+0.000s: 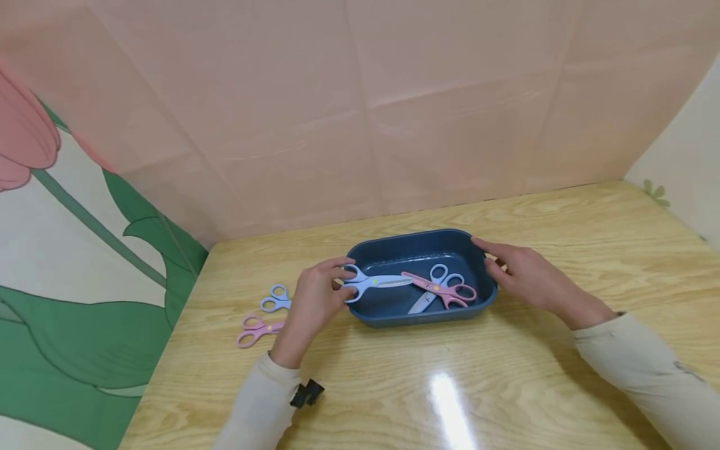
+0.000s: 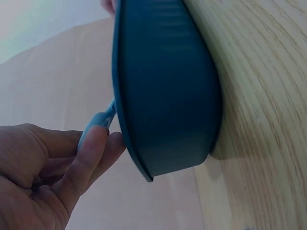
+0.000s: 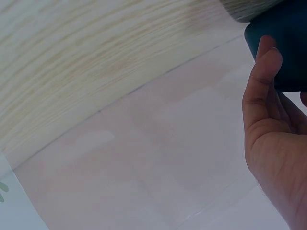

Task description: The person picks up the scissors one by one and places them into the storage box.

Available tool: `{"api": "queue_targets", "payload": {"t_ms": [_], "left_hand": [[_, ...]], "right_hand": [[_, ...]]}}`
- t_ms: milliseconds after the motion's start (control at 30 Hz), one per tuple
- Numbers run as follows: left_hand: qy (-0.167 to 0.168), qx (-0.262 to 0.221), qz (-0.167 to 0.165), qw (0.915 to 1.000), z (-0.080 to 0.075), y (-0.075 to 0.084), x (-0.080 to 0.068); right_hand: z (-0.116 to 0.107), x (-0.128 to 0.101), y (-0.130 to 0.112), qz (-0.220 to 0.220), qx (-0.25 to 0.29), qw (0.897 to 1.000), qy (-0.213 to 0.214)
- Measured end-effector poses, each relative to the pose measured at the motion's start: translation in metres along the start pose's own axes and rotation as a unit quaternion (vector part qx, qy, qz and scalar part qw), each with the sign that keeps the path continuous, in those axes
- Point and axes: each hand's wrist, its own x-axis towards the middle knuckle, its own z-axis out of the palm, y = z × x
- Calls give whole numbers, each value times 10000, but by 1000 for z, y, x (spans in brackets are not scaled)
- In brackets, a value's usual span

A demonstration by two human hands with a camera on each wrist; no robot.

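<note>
My left hand [image 1: 317, 290] pinches a pair of light blue scissors [image 1: 371, 282] by the finger loops, at the left end of a dark blue tray [image 1: 388, 320]. The blades point right, over the tray's inside. In the left wrist view, the thumb and fingers close on the blue handle [image 2: 91, 127] just beside the rim. At the tray's right end, my right hand [image 1: 525, 275] holds the rim and end wall. Inside the tray, pink scissors [image 1: 444, 289] lie crossed over another blue pair [image 1: 424, 302].
Left of my left arm, blue scissors [image 1: 275, 300] and pink scissors [image 1: 255, 330] lie on the wood-grain table [image 1: 371, 394], their blades hidden behind the hand and wrist. A pink covering [image 1: 365, 125] rises behind the table, and a tulip-patterned one [image 1: 84, 262] stands at the left.
</note>
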Motion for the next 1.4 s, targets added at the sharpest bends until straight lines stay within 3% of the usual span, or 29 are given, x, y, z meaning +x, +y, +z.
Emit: {"api": "queue_targets", "payload": {"t_ms": [200,400,933,1400], "left_hand": [[-182,891,356,9952,4,7,2],[-119,1297,609,9896,9,9,3],[-228,1585,902,9830,23,10,6],[-12,1685,1011,9805,30,6,5]], "right_hand": [[0,-1,0,-55,-23,10000,12],[-1,-1,-2,-66,-1,10000,10],[-1,-1,-1,13,33,10000,-30],[-1,-1,-3,-39,48,10000,-22]]}}
